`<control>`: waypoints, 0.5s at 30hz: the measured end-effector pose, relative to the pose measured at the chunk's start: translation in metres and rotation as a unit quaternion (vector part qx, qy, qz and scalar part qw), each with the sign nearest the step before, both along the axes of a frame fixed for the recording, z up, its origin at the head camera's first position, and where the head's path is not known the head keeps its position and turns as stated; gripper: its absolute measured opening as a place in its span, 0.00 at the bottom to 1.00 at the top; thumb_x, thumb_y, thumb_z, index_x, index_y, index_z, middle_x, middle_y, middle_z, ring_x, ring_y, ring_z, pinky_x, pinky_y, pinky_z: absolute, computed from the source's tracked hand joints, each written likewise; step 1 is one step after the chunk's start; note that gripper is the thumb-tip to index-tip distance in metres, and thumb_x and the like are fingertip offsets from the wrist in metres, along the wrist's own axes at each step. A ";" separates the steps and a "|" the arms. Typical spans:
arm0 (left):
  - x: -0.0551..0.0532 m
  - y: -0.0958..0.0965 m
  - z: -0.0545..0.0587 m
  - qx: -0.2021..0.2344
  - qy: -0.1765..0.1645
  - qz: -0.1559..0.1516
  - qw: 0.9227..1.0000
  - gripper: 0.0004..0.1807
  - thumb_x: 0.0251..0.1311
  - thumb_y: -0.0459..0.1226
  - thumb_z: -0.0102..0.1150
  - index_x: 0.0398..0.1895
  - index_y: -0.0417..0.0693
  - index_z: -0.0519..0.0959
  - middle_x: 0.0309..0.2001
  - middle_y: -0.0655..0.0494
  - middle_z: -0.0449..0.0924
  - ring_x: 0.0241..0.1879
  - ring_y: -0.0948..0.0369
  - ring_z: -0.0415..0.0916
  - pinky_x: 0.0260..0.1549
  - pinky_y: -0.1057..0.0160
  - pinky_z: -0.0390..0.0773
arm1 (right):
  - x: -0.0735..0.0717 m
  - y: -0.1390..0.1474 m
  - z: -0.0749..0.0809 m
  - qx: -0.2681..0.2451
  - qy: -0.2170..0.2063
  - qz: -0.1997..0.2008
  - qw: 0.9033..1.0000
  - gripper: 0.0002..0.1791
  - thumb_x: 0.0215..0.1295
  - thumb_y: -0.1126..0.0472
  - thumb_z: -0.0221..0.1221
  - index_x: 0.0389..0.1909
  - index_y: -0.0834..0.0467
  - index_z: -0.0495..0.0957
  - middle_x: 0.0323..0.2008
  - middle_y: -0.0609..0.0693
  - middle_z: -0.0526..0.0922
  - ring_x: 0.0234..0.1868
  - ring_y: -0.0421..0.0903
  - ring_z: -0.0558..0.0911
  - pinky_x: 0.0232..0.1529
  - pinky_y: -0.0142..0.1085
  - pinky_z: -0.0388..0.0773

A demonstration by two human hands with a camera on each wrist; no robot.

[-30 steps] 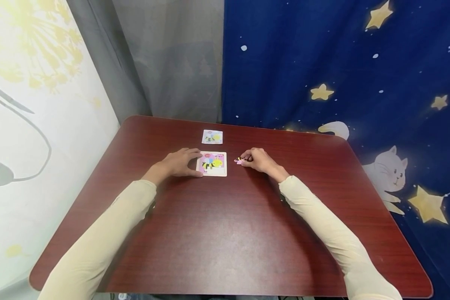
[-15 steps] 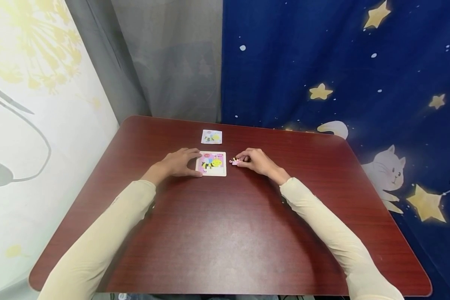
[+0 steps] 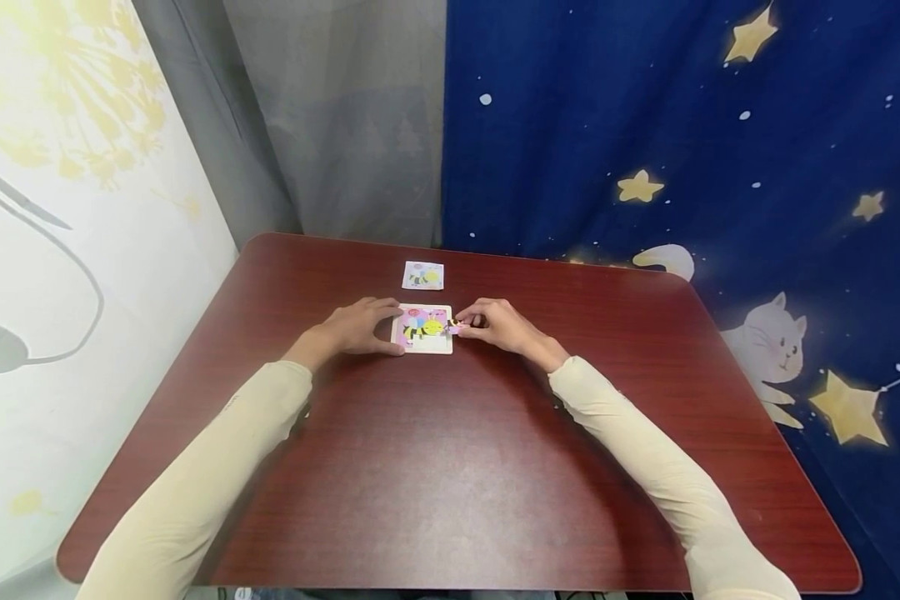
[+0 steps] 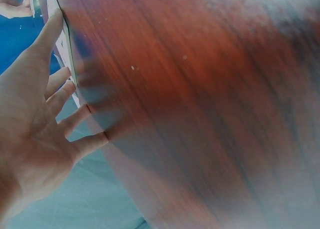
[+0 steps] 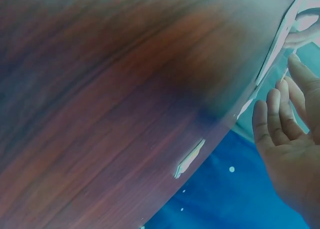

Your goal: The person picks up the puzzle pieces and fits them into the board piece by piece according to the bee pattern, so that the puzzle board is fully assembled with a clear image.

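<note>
In the head view, a square jigsaw puzzle board (image 3: 422, 345) with a bee picture and pale frame lies on the table. My left hand (image 3: 356, 325) rests at its left side, thumb at the near corner and fingers at the far one. Those fingers look spread and fairly straight in the left wrist view. Between thumb and fingertips my right hand (image 3: 501, 325) pinches a small pink puzzle piece (image 3: 454, 328) over the board's right edge. The right wrist view shows this piece only edge-on, near the fingertips.
A paper card (image 3: 423, 275) with a matching bee picture lies beyond the board. A small flat light-edged piece (image 5: 190, 159) lies on the dark red wooden table (image 3: 420, 467) in the right wrist view. Curtains (image 3: 570, 125) hang behind the table.
My right hand has moved left with the puzzle piece, from beside the board to over its right edge. The left hand and the board have stayed in place.
</note>
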State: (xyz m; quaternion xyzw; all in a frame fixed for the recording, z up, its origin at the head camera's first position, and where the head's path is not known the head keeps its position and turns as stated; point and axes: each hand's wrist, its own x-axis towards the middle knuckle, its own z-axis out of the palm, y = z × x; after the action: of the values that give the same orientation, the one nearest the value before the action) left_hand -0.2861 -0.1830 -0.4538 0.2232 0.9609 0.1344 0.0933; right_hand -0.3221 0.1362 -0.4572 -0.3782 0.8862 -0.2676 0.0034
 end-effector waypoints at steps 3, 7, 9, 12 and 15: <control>0.000 -0.001 0.000 0.001 0.000 0.000 1.000 0.50 0.57 0.66 0.68 0.78 0.54 0.68 0.80 0.52 0.59 0.78 0.46 0.55 0.66 0.33 0.65 | 0.002 -0.007 0.001 0.012 0.002 0.001 1.000 0.17 0.67 0.56 0.71 0.53 0.58 0.88 0.39 0.49 0.85 0.40 0.45 0.83 0.44 0.36 0.81; -0.001 -0.002 -0.001 0.003 -0.001 0.001 1.000 0.50 0.57 0.67 0.68 0.78 0.55 0.68 0.80 0.53 0.59 0.77 0.47 0.56 0.66 0.33 0.65 | 0.004 -0.015 0.000 0.015 0.003 0.004 1.000 0.17 0.66 0.55 0.72 0.52 0.58 0.88 0.39 0.49 0.85 0.40 0.44 0.82 0.44 0.35 0.81; -0.001 -0.002 -0.001 0.002 -0.002 0.000 1.000 0.50 0.57 0.67 0.68 0.78 0.55 0.68 0.80 0.52 0.59 0.77 0.47 0.56 0.66 0.33 0.65 | 0.005 -0.019 0.000 0.013 0.002 0.007 1.000 0.16 0.65 0.55 0.72 0.51 0.57 0.89 0.40 0.49 0.85 0.39 0.44 0.82 0.43 0.35 0.80; -0.002 -0.001 -0.002 0.001 -0.002 0.001 1.000 0.50 0.57 0.67 0.67 0.78 0.55 0.68 0.80 0.52 0.59 0.77 0.46 0.56 0.66 0.33 0.65 | 0.006 -0.025 -0.002 0.010 -0.001 0.014 1.000 0.15 0.65 0.56 0.72 0.50 0.58 0.89 0.39 0.50 0.85 0.39 0.44 0.82 0.42 0.34 0.80; -0.003 -0.001 -0.003 -0.001 0.000 -0.001 1.000 0.50 0.57 0.68 0.67 0.78 0.54 0.68 0.80 0.51 0.60 0.77 0.46 0.57 0.65 0.33 0.66 | 0.007 -0.030 -0.003 0.008 -0.002 0.019 1.000 0.15 0.65 0.56 0.72 0.49 0.58 0.89 0.38 0.50 0.85 0.37 0.43 0.82 0.41 0.33 0.80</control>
State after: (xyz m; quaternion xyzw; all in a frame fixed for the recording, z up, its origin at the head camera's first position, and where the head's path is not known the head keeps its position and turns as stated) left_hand -0.2894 -0.1837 -0.4573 0.2239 0.9609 0.1331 0.0937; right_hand -0.3151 0.1063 -0.4605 -0.3946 0.8808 -0.2613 0.0132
